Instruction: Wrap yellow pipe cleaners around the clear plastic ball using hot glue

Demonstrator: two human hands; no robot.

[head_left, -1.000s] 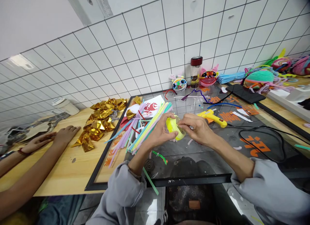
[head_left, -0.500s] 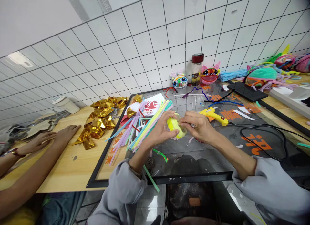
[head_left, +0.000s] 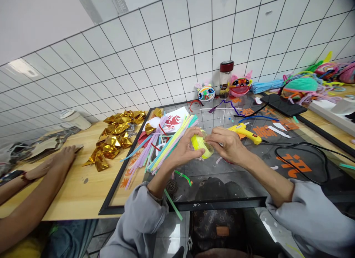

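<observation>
My left hand (head_left: 186,146) is wrapped round a small rounded piece (head_left: 200,147) covered with rows of bright yellow strands. Against its right side, the fingers of my right hand (head_left: 226,144) are pinched together; whatever they grip is too small and hidden to make out. Left of my left hand lies a bundle of pastel pipe cleaners (head_left: 169,145) in yellow, mint and lilac. A yellow hot glue gun (head_left: 245,133) rests just beyond my right hand. Below my left wrist is a short green pipe cleaner (head_left: 184,177).
Decorated round faces (head_left: 205,93) and a red-lidded bottle (head_left: 226,80) stand by the tiled wall. A black cable (head_left: 302,143) curls at right near a phone (head_left: 285,104). Folded gold foil (head_left: 113,137) lies at left, near another person's hands (head_left: 59,161).
My hands and the yellow piece stay almost in place. At left, the other person's hands have drawn back to the left and now touch a flat dark-edged item.
</observation>
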